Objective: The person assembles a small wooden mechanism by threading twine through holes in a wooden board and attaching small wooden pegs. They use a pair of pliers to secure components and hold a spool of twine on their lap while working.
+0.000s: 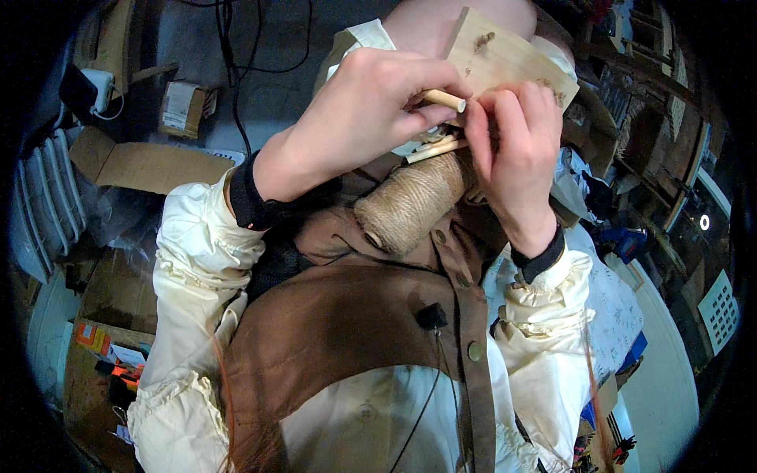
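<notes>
A: ok so what's in the hands here?

B: left hand has a short pale wooden stick, pinched between thumb and fingers, cut end poking out toward the right.

A: and the other one?

B: right hand is right by that cut end. fingers are curled in and bunched together, but tbh I can't tell if they're pinching anything or just touching the stick.

A: is that string underneath?

B: yep, fat spool of twine, tan, lying on its side at a slant against the brown garment. a couple more pale sticks sit at its far edge, just below the hands. can't say whether they actually touch the twine.

A: what's the flat thing up top?

B: light wood board with brownish spots, tilted, just beyond the right hand and in front of the bare legs.

A: anything else around?

B: off to the left there's a small cardboard box with a white label, black cables on the floor near it, and a white ribbed radiator at the edge.
</notes>
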{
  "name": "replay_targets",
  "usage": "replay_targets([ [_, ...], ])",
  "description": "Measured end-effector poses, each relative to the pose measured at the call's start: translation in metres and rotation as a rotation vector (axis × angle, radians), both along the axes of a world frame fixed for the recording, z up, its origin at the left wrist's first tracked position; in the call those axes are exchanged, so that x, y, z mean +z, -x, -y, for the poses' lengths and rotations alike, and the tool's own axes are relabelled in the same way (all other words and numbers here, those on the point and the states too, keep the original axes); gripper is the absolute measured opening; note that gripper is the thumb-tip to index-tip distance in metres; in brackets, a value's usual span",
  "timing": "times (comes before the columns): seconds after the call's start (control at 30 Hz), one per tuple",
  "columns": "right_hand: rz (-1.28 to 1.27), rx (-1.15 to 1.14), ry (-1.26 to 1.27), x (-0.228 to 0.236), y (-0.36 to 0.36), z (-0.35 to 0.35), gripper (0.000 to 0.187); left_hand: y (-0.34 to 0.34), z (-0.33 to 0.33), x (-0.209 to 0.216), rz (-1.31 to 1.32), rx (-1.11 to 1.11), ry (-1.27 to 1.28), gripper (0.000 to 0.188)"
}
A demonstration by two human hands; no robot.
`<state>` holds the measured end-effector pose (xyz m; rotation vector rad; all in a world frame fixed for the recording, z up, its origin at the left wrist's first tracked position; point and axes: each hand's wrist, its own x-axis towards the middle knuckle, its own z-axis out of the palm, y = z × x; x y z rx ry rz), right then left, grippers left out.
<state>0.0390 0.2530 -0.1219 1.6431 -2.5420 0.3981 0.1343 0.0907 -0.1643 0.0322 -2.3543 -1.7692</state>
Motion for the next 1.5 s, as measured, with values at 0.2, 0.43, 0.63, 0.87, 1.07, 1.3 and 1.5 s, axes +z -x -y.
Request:
replay_targets([
  [0.2, -0.099, 0.046, -0.076, 0.013, -0.005, 0.000, 0.016, 0.000, 0.000, 0.000, 0.001, 0.018, 0.012, 0.025],
  [0.43, -0.143, 0.066, -0.085, 0.006, -0.001, 0.000, 0.017, 0.001, -0.001, 0.000, 0.007, -0.007, 0.009, 0.028],
  [0.63, 0.044, -0.217, -0.053, 0.002, -0.022, 0.007, 0.018, 0.001, -0.004, 0.005, 0.008, 0.063, -0.056, 0.039],
  [0.87, 0.012, 0.141, -0.002, 0.014, 0.005, -0.007, 0.017, 0.001, -0.002, 0.004, 0.003, 0.051, -0.062, 0.046],
  [1.07, -0.150, 0.563, -0.172, 0.032, 0.032, 0.006, 0.016, 0.002, -0.002, 0.007, 0.002, 0.064, -0.041, 0.051],
  [1.3, -0.098, 0.256, -0.176, 0.016, 0.017, 0.006, 0.015, 0.004, -0.002, 0.008, 0.035, 0.054, -0.036, 0.052],
  [1.5, 0.255, -0.254, -0.073, 0.007, -0.017, 0.002, 0.018, 0.002, -0.002, 0.000, 0.026, 0.071, -0.072, 0.051],
])
